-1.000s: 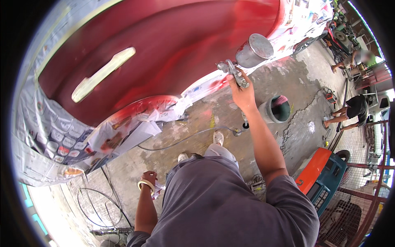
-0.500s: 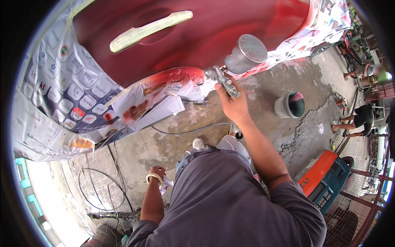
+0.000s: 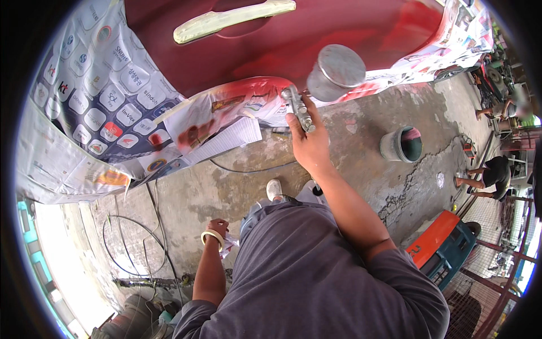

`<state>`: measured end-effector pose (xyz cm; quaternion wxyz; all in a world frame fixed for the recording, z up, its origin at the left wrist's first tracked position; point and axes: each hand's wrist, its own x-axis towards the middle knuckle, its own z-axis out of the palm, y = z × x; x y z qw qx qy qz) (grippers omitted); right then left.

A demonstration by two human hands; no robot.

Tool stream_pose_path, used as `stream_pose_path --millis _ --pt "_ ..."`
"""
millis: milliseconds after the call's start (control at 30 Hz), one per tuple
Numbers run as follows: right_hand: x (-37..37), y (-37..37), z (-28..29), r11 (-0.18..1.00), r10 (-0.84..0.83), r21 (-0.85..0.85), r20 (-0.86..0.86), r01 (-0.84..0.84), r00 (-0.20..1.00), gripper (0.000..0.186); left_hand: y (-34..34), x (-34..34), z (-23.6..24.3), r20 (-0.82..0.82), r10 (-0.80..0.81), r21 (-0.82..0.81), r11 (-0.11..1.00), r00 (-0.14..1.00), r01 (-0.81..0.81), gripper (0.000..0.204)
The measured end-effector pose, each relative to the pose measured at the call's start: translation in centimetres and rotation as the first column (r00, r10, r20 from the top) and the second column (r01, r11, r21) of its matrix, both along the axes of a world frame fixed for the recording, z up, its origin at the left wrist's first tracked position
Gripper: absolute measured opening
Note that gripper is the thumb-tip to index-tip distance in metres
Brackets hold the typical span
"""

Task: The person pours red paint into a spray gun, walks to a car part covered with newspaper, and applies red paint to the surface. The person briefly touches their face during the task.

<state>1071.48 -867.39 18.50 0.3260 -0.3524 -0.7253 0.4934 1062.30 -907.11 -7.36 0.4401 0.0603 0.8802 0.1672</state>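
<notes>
Spray gun (image 3: 294,107) held up at the lower edge of the red panel (image 3: 226,65), beside its curved arch cut-out; whether it touches the panel or stands off cannot be told from this angle. Its metal cup (image 3: 337,73) overlaps the panel in view. The right hand (image 3: 312,141) is clamped around the gun; whether the trigger is pulled is hidden, and no mist can be made out.

Masking looks finished: printed sheets (image 3: 113,85) cover the area left of and below the panel, and a cream covering (image 3: 234,21) wraps the long raised piece on it. Colouring seems well along, since all of the panel in view is red. Even coverage is probably what is left: brighter red shows toward the panel's right side, darker maroon elsewhere. Red has also strayed onto the paper at the arch.

Well below the panel, the left hand (image 3: 217,227) hangs with fingers curled, apparently closed on a crumpled cloth (image 3: 228,244); a cream ring (image 3: 212,236) circles the wrist. A dark hose (image 3: 254,170) runs along the concrete floor (image 3: 361,169) below the panel. Farther out, right of the panel, stands a grey bucket (image 3: 388,147) and, beyond it, a co-worker (image 3: 497,172).
</notes>
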Motion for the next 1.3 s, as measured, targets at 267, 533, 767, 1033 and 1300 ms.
stream_pose_path --millis 267,533,767,1033,1300 --pt "-1.8 -2.4 0.5 0.999 0.037 0.012 -0.019 -0.036 0.999 0.054 -2.6 -0.1 -1.9 0.043 0.022 -0.069 0.997 0.999 -0.019 0.021" --pt "-2.5 -1.3 1.7 0.994 0.11 0.017 -0.101 -0.109 0.989 0.044 -1.7 -0.5 -2.1 0.043 0.029 -0.059 0.998 0.999 -0.026 0.02" --pt "-0.6 2.6 0.2 0.998 -0.06 0.026 -0.091 0.062 0.994 0.046 0.0 -1.4 -2.3 0.005 -0.063 -0.058 0.996 0.998 0.063 0.02" --pt "-0.5 3.1 0.9 0.983 -0.143 0.117 0.004 0.141 0.99 0.052 2.5 -1.6 -1.1 -0.029 -0.086 -0.038 0.996 0.996 0.085 0.022" --pt "-0.9 1.6 3.1 0.965 0.208 -0.136 -0.128 -0.225 0.97 0.042 1.1 -1.5 -2.1 -0.011 -0.063 -0.046 0.997 0.998 0.062 0.02"
